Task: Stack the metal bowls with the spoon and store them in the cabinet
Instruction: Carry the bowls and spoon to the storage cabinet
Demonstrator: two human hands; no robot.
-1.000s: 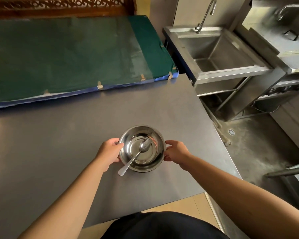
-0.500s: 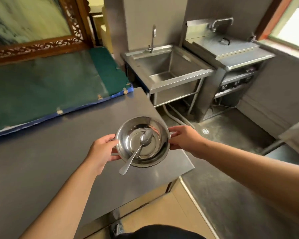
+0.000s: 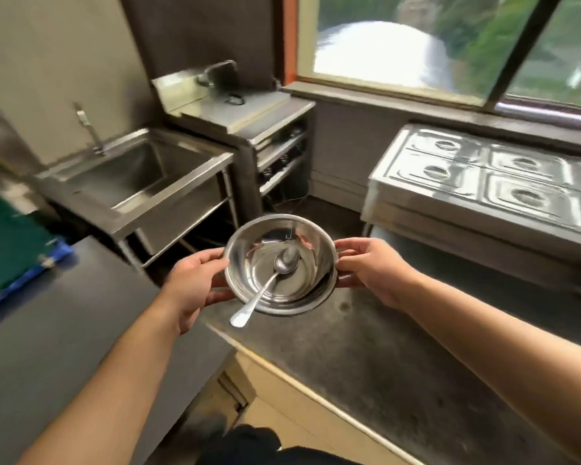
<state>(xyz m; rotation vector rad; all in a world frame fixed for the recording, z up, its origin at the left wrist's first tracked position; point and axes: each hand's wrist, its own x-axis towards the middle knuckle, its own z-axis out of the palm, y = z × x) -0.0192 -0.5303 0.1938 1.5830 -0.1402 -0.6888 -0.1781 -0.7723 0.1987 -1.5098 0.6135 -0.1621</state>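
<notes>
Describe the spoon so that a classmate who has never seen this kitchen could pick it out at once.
Start at the steel sink on the left, then drop to the two hands holding stacked metal bowls mid-picture. The spoon lies inside the top bowl, its handle poking over the near rim: the only slender, long piece there.

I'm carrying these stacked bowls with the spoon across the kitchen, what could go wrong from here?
The spoon lies loose in the stacked bowls, its handle poking over the near rim, so a tilt could likely tip it out. The left hand and right hand grip only the rims from opposite sides, so the stack might slip. The view is motion-blurred, so a fast turn could swing it into the sink.
</notes>
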